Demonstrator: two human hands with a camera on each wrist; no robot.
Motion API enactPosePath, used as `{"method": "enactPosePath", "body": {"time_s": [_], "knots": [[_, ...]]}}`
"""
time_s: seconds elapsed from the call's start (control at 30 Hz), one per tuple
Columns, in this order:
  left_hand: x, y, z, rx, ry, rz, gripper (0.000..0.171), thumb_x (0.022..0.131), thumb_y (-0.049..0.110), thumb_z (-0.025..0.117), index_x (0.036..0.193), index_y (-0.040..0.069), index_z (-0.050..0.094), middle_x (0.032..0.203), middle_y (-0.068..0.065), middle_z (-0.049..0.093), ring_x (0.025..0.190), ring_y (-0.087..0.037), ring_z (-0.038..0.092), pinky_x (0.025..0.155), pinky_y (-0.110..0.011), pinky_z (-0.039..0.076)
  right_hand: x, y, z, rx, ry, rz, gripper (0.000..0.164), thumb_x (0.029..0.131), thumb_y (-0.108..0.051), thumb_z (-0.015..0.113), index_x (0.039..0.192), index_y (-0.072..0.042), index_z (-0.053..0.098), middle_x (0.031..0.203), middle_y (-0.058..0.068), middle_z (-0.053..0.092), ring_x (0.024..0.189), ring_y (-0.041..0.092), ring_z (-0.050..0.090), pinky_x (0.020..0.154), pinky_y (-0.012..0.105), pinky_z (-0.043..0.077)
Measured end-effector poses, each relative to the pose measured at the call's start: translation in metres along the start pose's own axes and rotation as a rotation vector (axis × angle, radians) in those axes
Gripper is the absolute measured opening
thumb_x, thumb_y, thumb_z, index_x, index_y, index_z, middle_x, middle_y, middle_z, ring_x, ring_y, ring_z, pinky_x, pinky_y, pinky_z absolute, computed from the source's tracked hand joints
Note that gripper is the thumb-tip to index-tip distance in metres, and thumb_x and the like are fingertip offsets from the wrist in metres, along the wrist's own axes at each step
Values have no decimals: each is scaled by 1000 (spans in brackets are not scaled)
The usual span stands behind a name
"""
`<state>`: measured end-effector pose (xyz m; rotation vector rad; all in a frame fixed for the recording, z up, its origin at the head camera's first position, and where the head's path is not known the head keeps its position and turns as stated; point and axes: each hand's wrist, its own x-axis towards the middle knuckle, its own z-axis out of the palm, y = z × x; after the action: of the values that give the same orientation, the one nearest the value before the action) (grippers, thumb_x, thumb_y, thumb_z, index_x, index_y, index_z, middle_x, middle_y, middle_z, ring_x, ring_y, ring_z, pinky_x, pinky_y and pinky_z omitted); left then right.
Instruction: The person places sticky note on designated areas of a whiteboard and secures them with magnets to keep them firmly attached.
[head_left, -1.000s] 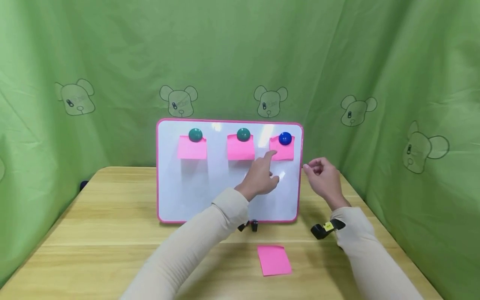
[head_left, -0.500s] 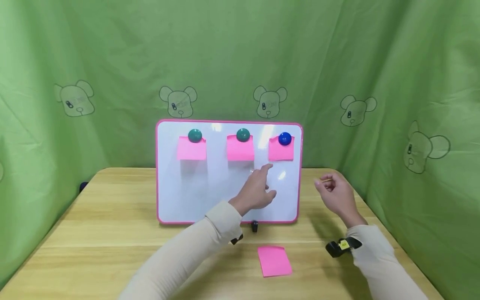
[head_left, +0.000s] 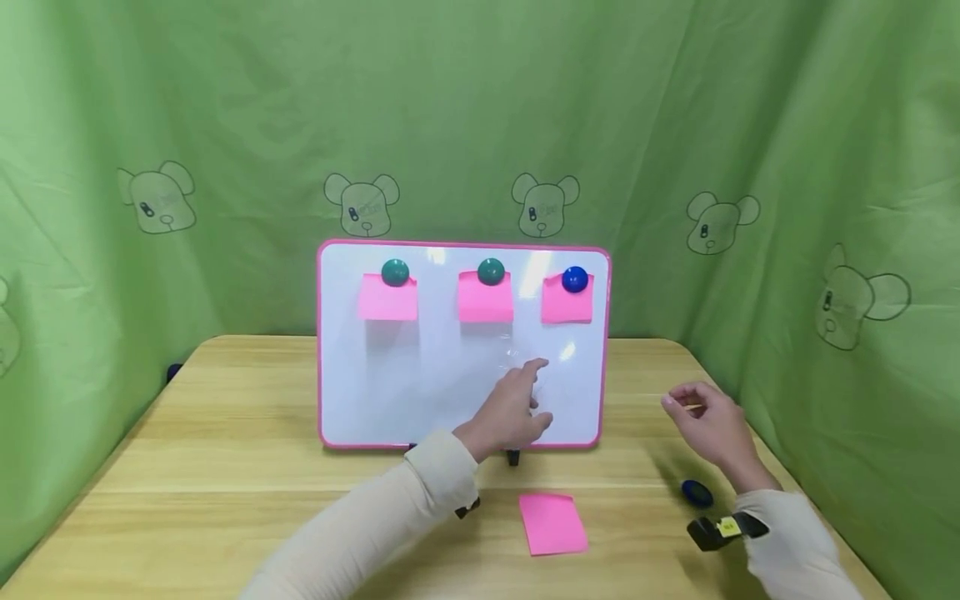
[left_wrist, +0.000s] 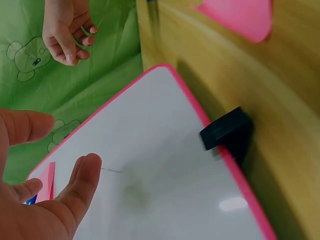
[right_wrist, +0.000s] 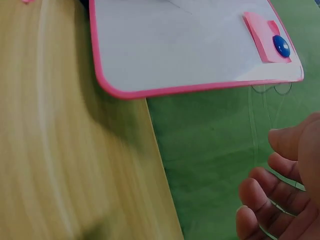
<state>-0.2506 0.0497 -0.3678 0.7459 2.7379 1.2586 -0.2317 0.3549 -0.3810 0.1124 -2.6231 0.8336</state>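
Observation:
A pink-framed whiteboard (head_left: 420,383) stands on the table. Two green magnets (head_left: 395,272) and a blue magnet (head_left: 575,279) each sit over the top of a pink sticky note (head_left: 486,304) on it. My left hand (head_left: 506,410) hovers before the board's lower right part, fingers loosely extended and holding nothing; the left wrist view shows its fingers spread. To the right of the board, above the table, is my right hand (head_left: 712,427), its fingers loosely bent with nothing between them, as the right wrist view also shows (right_wrist: 285,192).
A loose pink sticky note (head_left: 553,523) lies on the table (head_left: 187,492) in front of the board. Another dark blue magnet (head_left: 697,493) lies near my right wrist. Black feet (left_wrist: 227,130) support the board's lower edge. Green curtains (head_left: 450,100) enclose the table.
Both hands have drawn back from the note under the blue magnet: the left down the board, the right down and to the right. The magnet on the table has come into view.

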Motion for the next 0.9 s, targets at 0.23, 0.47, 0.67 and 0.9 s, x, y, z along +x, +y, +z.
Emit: {"method": "enactPosePath", "body": {"time_s": [0.23, 0.47, 0.67, 0.9], "knots": [[-11, -8, 13, 55, -77, 20, 76, 86, 14, 71, 150, 12, 30, 118, -10, 53, 88, -13, 56, 72, -22, 48, -18, 17, -3, -20, -33, 29, 27, 94, -25, 63, 102, 0, 64, 97, 17, 67, 79, 22, 62, 62, 26, 48], [-18, -14, 22, 122, -160, 50, 77, 84, 17, 74, 149, 13, 32, 120, -8, 54, 86, -8, 53, 80, -22, 48, -29, 30, -1, -15, -69, 48, 27, 94, -25, 63, 102, 1, 64, 97, 16, 67, 81, 24, 60, 63, 25, 47], [-23, -14, 28, 155, -219, 32, 77, 84, 18, 74, 149, 15, 33, 119, -5, 54, 90, -8, 50, 86, -23, 47, -37, 41, 0, -33, -128, 90, 33, 96, -29, 60, 106, 3, 63, 102, 20, 66, 84, 29, 62, 68, 32, 49], [-30, -17, 34, 165, -264, 22, 76, 83, 19, 76, 147, 16, 35, 113, -4, 54, 85, -8, 48, 81, -22, 46, -45, 50, 3, -51, -170, 108, 33, 96, -29, 60, 105, 2, 63, 102, 19, 66, 84, 30, 63, 69, 36, 51]]}}
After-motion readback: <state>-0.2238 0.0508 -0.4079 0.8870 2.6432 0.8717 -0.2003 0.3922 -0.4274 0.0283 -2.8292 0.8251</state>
